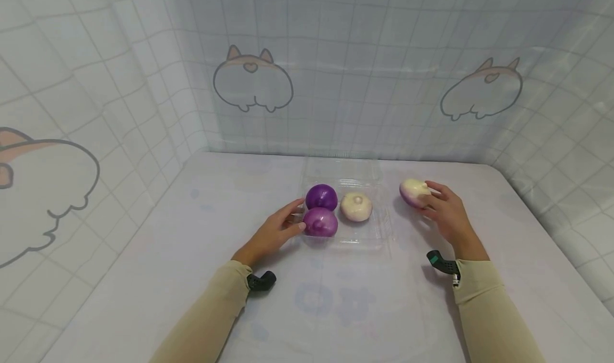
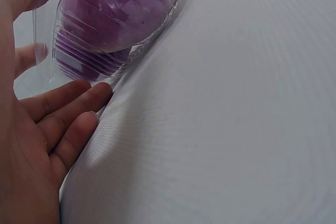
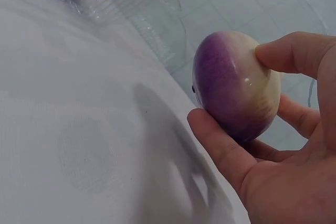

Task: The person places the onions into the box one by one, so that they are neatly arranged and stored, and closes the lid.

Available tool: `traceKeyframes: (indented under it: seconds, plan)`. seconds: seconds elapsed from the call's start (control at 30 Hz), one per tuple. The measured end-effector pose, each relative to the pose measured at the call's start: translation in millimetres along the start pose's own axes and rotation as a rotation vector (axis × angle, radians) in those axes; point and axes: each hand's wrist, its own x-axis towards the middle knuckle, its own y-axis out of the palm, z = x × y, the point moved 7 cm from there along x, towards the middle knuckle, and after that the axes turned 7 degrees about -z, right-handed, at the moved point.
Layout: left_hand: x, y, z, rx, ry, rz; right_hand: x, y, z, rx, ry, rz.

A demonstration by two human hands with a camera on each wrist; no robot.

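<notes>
Between thumb and fingers, my right hand (image 1: pixel 447 215) holds a glossy purple-and-white onion (image 3: pixel 233 85), perhaps a toy, above the table to the right of a clear plastic container (image 1: pixel 357 240). The container lies open with its lid (image 1: pixel 342 168) folded back. Inside, a dark purple onion (image 1: pixel 321 196) sits behind a lighter purple onion (image 1: pixel 320 222) on the left. A cream-coloured onion (image 1: pixel 356 207) with a small nub is on the right. At the container's left side is my left hand (image 1: pixel 274 231), with spread fingers and its thumb and index tips against the plastic edge.
A pale cloth covers the table (image 1: pixel 211 192). Behind it and at both sides hangs a white, grid-patterned curtain (image 1: pixel 345 86) with cartoon animal prints. Dark camera straps (image 1: pixel 261 281) sit at both wrists.
</notes>
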Motion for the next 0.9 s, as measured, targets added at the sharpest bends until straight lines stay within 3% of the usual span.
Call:
traceKeyframes:
  seconds: [0.57,0.9]
  plan:
    - [-0.9,0.6,-1.6,-0.015,-0.018,-0.001,-1.3,6,0,-0.071,0.000,0.004]
    - [-1.1,-0.1,-2.5,-0.006,-0.044,0.005,-3.5,15,3,0.002,0.003,0.033]
